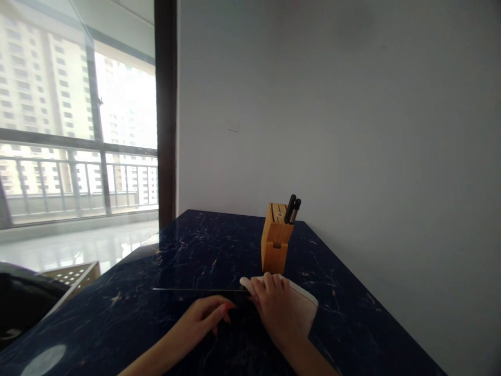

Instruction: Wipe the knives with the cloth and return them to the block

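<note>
My left hand [201,318] curls around a dark part of a kitchen knife [195,289], whose thin steel blade runs left across the countertop, seen almost edge-on. Dark on dark, the handle is hard to make out. My right hand [272,308] is closed on a pale folded cloth [303,308] with a stitched edge, and a corner of it pokes out against the end of the blade. Behind the hands stands a wooden knife block [276,243] with dark knife handles [291,209] sticking out of its top.
The dark blue marble countertop [188,245] ends at a grey wall [352,130] on the right. At the left, a glass door [125,104] looks onto a balcony railing [78,177] and tower blocks. A dark object [23,297] and a perforated beige panel [72,277] sit beyond the counter's left edge.
</note>
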Tool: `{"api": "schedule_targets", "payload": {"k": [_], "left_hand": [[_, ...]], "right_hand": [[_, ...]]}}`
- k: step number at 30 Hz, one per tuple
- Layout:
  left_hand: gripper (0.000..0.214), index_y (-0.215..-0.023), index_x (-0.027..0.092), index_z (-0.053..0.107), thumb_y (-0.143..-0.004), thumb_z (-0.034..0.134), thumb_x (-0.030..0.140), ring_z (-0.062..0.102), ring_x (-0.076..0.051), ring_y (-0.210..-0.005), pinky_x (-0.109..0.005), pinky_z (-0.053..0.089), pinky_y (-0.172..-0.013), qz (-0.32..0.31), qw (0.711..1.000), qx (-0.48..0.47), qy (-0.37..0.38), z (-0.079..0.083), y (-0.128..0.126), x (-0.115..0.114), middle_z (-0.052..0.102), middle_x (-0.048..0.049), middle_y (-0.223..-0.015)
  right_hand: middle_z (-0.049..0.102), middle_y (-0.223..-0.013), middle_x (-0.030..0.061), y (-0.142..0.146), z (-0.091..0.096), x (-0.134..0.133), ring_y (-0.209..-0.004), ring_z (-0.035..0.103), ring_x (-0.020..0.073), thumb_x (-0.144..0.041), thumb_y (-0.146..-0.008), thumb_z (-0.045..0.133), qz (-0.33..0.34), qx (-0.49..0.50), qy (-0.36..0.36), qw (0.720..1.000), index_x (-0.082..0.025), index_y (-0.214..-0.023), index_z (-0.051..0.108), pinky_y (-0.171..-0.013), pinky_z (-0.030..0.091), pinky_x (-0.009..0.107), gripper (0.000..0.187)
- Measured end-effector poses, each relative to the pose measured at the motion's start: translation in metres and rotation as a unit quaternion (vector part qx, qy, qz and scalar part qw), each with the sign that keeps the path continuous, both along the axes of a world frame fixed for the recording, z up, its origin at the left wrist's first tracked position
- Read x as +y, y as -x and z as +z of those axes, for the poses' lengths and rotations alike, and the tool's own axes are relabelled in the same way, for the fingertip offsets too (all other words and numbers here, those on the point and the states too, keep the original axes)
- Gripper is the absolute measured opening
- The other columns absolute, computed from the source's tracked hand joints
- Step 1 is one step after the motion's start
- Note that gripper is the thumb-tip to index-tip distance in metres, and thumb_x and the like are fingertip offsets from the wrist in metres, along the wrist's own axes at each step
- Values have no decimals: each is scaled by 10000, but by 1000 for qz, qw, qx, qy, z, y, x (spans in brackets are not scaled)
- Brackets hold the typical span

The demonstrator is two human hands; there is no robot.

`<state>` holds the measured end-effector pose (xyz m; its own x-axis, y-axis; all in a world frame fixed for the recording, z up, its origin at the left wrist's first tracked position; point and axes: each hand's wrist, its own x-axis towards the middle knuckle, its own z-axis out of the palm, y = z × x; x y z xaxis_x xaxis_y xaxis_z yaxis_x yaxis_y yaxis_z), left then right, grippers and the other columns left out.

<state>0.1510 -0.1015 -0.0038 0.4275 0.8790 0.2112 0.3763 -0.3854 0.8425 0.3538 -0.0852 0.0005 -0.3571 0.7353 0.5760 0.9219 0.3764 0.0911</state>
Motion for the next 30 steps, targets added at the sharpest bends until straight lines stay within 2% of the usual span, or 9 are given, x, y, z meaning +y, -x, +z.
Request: {"api": "schedule_targets", "payload": {"k": [3,6,9,11,13,16,20,25,30], "left_hand": [[280,-1067,239,584,-877,407,342,583,-154,-833,-248,469,-761,-5,973,124,-196,8,-1,-11,641,-36,-936],[326,-1208,274,478,-891,402,255,516,-176,-1036,-301,395,-915,15,891,227,-393,14,1,-14,578,-39,-1142],[361,-1250,259,430,-891,410,293,499,-208,-1076,-371,350,-952,99,821,309,-470,16,7,-7,566,-40,-1183],[303,-1158,233,518,-891,407,323,548,-218,-989,-396,356,-923,143,804,351,-459,16,13,-1,623,-42,-1078],[258,-946,215,616,-895,394,335,592,-198,-812,-353,411,-801,160,806,381,-424,15,18,3,663,-24,-863],[302,-746,217,611,-900,382,336,571,-165,-648,-270,394,-600,167,807,401,-400,16,21,3,622,1,-675],[281,-757,232,597,-902,377,331,565,-171,-660,-264,356,-573,176,798,410,-405,19,23,1,617,7,-688],[301,-749,235,587,-901,363,365,593,-184,-683,-268,363,-591,219,818,403,-348,22,32,8,628,10,-698],[319,-779,233,596,-892,357,411,624,-181,-701,-257,380,-614,271,828,385,-303,20,44,14,664,0,-735]], "right_hand": [[524,-902,19,-1,-2,0,-811,448,191,-219,-844,479,-6,9,5,1000,-293,-1067,510,-714,280,338,237],[521,-891,16,-1,-3,0,-805,449,189,-219,-842,488,-6,10,-7,1000,-297,-1066,510,-716,281,340,238],[523,-874,18,1,-1,-1,-792,452,192,-268,-839,500,2,3,-29,1000,-285,-1040,523,-706,285,343,202],[526,-867,22,2,0,-2,-798,456,197,-304,-841,495,10,4,-33,999,-274,-1020,532,-712,289,349,185],[529,-862,26,3,1,-3,-810,457,206,-328,-836,500,13,12,-27,999,-268,-1006,540,-723,288,359,185],[533,-861,25,3,2,-4,-810,458,204,-345,-828,509,19,39,-13,999,-272,-1009,547,-733,284,363,199],[553,-897,20,-2,5,-4,-828,471,192,-312,-828,500,40,90,1,995,-295,-1066,533,-756,279,353,241],[553,-1080,5,-7,7,-3,-995,464,187,-81,-764,428,60,162,-8,985,-303,-1173,460,-834,266,344,466],[570,-1065,23,-10,1,1,-940,502,185,-33,-724,395,23,219,-38,975,-274,-1165,460,-789,295,326,507]]}}
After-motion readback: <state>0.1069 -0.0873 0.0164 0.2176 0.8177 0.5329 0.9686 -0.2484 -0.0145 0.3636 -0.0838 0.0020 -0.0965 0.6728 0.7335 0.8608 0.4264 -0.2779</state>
